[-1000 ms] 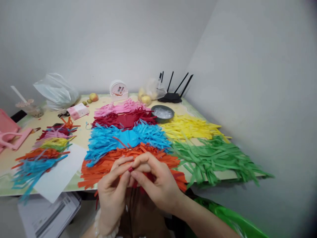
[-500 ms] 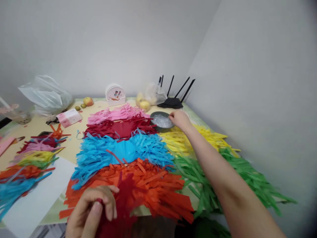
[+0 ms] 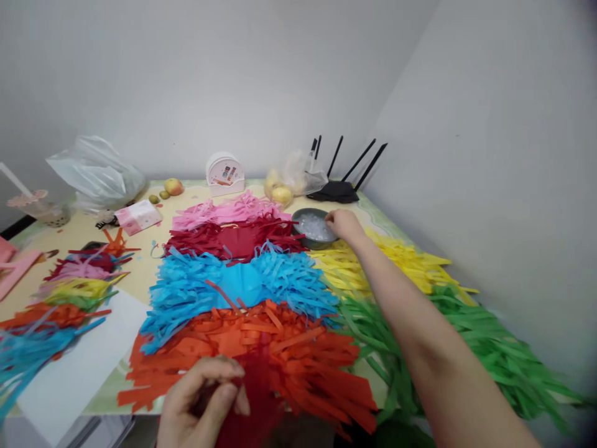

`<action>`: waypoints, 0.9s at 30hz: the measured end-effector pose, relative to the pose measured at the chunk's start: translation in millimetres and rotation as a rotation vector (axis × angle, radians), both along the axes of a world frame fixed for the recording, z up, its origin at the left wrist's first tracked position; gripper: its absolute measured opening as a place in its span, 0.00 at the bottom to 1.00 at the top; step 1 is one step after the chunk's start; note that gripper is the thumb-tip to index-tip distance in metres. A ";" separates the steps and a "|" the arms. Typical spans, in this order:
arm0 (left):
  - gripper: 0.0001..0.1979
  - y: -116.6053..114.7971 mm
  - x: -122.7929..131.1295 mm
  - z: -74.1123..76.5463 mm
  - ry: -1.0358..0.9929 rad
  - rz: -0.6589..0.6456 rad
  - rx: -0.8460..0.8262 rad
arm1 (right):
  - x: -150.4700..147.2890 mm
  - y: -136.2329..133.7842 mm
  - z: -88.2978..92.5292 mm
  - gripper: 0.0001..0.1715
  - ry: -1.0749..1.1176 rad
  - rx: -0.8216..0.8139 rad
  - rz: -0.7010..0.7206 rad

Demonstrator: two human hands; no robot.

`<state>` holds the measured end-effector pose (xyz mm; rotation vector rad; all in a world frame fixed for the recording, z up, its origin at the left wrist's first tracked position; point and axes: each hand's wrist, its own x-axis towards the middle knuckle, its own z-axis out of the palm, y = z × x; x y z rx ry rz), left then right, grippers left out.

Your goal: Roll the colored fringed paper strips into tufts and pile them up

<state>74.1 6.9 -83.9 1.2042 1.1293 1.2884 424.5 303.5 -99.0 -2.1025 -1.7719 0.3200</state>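
Note:
At the lower middle of the head view, my left hand (image 3: 200,401) is closed, thumb against curled fingers, on dark red fringed paper (image 3: 254,398) that blurs a little. That paper hangs over the front of an orange fringed paper bundle (image 3: 196,342). My right hand (image 3: 346,225) reaches far forward to a dark bowl (image 3: 321,245) of clear, whitish bits. Its fingers are pinched together at the bowl's right rim; what they hold, if anything, is hidden. Between the hands lie blue (image 3: 242,283), dark red (image 3: 237,241) and pink (image 3: 228,211) fringed bundles.
Yellow fringe (image 3: 410,264) and green fringe (image 3: 489,336) lie under and beside my right arm. A black router (image 3: 333,191), bagged fruit (image 3: 282,193), a plastic bag (image 3: 100,174) and a drink cup (image 3: 53,214) stand behind. Smaller colored strips (image 3: 60,311) lie left on white paper (image 3: 88,367).
The whole view has shifted slightly, scene moving right. My left hand has moved right with the dark red paper. My right hand stays at the bowl's right rim.

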 end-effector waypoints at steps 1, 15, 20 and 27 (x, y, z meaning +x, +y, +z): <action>0.10 -0.6 1.5 0.1 -0.012 0.053 -0.041 | -5.4 -7.9 6.0 0.15 0.058 0.044 0.018; 0.04 -7.5 3.3 3.0 0.137 0.134 0.216 | -197.4 -281.4 13.9 0.08 1.370 0.098 0.457; 0.04 -34.7 -11.6 -3.6 0.231 0.155 0.210 | -218.3 -312.9 4.7 0.03 1.236 0.241 0.420; 0.05 -52.6 -33.1 -6.0 0.421 0.064 0.359 | -235.0 -341.4 -6.1 0.03 1.111 0.311 0.354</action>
